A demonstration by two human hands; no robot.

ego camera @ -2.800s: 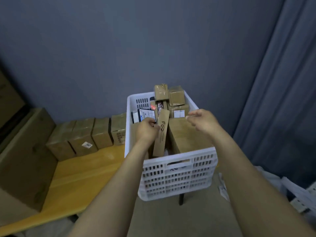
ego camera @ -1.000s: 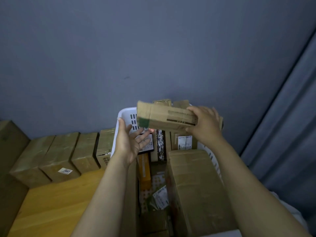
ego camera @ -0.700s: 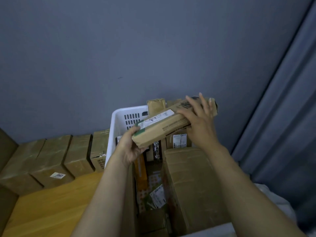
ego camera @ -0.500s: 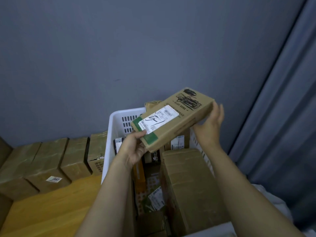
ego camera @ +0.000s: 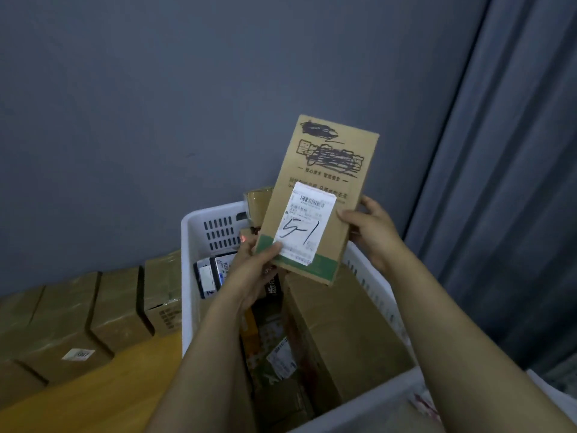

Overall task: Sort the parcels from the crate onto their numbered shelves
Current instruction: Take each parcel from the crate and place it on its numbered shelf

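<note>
Tilted a moment ago, the parcel [ego camera: 324, 182] now stands upright, the left hand [ego camera: 249, 276] pinching its lower left corner, the right hand [ego camera: 371, 232] gripping its right edge, above the white crate [ego camera: 199, 232]. Its label [ego camera: 304, 226] reads 5-1. Brown boxes [ego camera: 118, 307] line the bench [ego camera: 93, 395] to the left.

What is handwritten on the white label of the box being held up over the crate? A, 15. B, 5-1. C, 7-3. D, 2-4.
B: the white label on the flat cardboard box, which the left hand and the right hand hold upright, reads 5-1 in black marker strokes.
</note>
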